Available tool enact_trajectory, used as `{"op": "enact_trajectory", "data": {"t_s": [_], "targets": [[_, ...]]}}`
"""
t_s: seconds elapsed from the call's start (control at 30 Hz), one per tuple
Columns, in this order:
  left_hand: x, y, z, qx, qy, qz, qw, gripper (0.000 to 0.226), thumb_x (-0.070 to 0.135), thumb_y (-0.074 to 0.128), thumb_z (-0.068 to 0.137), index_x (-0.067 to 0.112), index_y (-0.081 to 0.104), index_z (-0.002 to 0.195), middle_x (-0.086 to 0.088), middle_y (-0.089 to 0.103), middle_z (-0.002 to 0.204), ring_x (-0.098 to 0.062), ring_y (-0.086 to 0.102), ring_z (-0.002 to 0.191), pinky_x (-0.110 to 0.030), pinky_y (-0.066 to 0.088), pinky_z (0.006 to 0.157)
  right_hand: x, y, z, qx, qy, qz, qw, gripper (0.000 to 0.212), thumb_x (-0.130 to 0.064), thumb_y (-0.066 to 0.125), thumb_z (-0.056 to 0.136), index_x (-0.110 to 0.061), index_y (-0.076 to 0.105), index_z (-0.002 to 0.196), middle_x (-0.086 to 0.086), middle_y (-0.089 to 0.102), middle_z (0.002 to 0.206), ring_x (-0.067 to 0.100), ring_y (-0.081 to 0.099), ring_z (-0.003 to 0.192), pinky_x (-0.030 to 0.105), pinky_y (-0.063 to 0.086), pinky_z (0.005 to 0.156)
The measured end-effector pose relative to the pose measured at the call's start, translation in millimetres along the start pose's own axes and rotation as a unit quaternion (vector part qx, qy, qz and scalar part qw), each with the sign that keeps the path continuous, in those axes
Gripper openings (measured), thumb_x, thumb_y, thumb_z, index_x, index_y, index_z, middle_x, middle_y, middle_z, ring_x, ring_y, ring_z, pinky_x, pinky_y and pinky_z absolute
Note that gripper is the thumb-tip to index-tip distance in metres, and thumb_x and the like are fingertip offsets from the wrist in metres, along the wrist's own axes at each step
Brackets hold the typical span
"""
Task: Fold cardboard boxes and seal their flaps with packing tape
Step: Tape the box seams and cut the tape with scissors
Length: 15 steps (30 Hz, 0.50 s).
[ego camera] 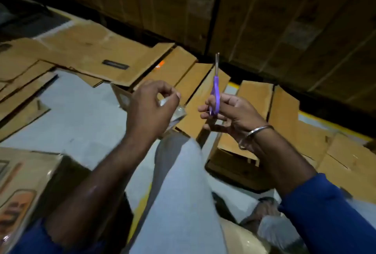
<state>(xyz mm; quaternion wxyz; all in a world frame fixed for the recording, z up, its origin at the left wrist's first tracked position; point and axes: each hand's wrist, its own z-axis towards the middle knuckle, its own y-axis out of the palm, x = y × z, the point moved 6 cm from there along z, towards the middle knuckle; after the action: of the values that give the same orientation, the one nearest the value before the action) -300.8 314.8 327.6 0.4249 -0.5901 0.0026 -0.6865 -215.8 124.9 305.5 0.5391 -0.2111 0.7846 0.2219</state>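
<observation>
My right hand [230, 115] grips purple-handled scissors [215, 93], whose closed metal blades point up and away. My left hand [150, 107] is raised beside it, its fingers pinching a strip of clear packing tape [175, 109] that hangs down below the hand. The two hands are a short gap apart. An open cardboard box [252, 99] with its flaps standing up sits on the floor just behind and below them. Flattened cardboard boxes [85, 54] lie spread over the floor to the left.
Stacked brown cartons [264, 9] form a wall at the back. A printed box [22, 192] stands at the lower left. My knee in light grey trousers [179, 192] fills the lower centre. More cardboard flaps [345, 158] lie at the right on the grey floor [81, 115].
</observation>
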Motion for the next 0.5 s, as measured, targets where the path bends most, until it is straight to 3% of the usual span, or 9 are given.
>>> {"op": "enact_trajectory", "data": {"t_s": [0.1, 0.17, 0.23, 0.3, 0.37, 0.5], "targets": [[24, 73, 6, -0.01, 0.018, -0.037, 0.999, 0.01, 0.034, 0.069, 0.089, 0.026, 0.071, 0.084, 0.006, 0.068, 0.093, -0.011, 0.063, 0.092, -0.037, 0.053, 0.081, -4, -60, -9, 0.03, -0.037, 0.011, 0.999, 0.041, -0.03, 0.07, 0.087, -0.02, 0.054, 0.123, 0.025, 0.071, 0.121, 0.033, 0.071, 0.109, 0.049, 0.056, 0.093], [41, 121, 2, -0.009, 0.021, -0.05, 0.999, 0.004, 0.026, 0.073, 0.09, 0.025, 0.072, 0.087, 0.01, 0.065, 0.093, -0.004, 0.06, 0.089, -0.028, 0.049, 0.075, -2, -94, -13, 0.039, -0.071, 0.012, 0.997, 0.051, -0.028, 0.075, 0.084, -0.029, 0.046, 0.126, 0.025, 0.07, 0.122, 0.035, 0.07, 0.114, 0.045, 0.058, 0.092], [51, 170, -5, -0.02, 0.015, -0.075, 0.997, 0.003, 0.023, 0.074, 0.09, 0.023, 0.072, 0.088, 0.01, 0.064, 0.094, 0.002, 0.059, 0.086, -0.017, 0.042, 0.068, 7, -130, -14, 0.084, -0.111, -0.023, 0.99, 0.059, -0.018, 0.081, 0.085, -0.027, 0.042, 0.129, 0.019, 0.074, 0.115, 0.032, 0.071, 0.113, 0.038, 0.058, 0.089], [56, 216, -11, -0.04, -0.004, -0.103, 0.994, 0.002, 0.023, 0.075, 0.091, 0.022, 0.074, 0.089, 0.009, 0.065, 0.095, 0.002, 0.06, 0.087, -0.01, 0.04, 0.07, 18, -169, -15, 0.182, -0.145, -0.066, 0.97, 0.06, -0.004, 0.082, 0.083, -0.023, 0.045, 0.127, 0.003, 0.079, 0.095, 0.027, 0.074, 0.102, 0.04, 0.059, 0.084], [60, 255, -16, -0.057, -0.013, -0.122, 0.991, 0.002, 0.023, 0.075, 0.091, 0.022, 0.075, 0.09, 0.008, 0.066, 0.095, -0.002, 0.063, 0.09, -0.008, 0.04, 0.077, 30, -205, -16, 0.271, -0.163, -0.108, 0.943, 0.054, 0.004, 0.074, 0.083, -0.022, 0.05, 0.123, -0.006, 0.07, 0.069, 0.017, 0.071, 0.079, 0.047, 0.058, 0.078], [61, 309, -28, -0.09, -0.044, -0.14, 0.985, 0.004, 0.024, 0.076, 0.09, 0.027, 0.077, 0.089, 0.011, 0.065, 0.095, -0.001, 0.061, 0.088, -0.011, 0.042, 0.067, 52, -256, -16, 0.339, -0.162, -0.168, 0.911, 0.048, 0.006, 0.07, 0.084, -0.026, 0.051, 0.115, -0.008, 0.067, 0.063, 0.014, 0.064, 0.064, 0.047, 0.059, 0.073]]}}
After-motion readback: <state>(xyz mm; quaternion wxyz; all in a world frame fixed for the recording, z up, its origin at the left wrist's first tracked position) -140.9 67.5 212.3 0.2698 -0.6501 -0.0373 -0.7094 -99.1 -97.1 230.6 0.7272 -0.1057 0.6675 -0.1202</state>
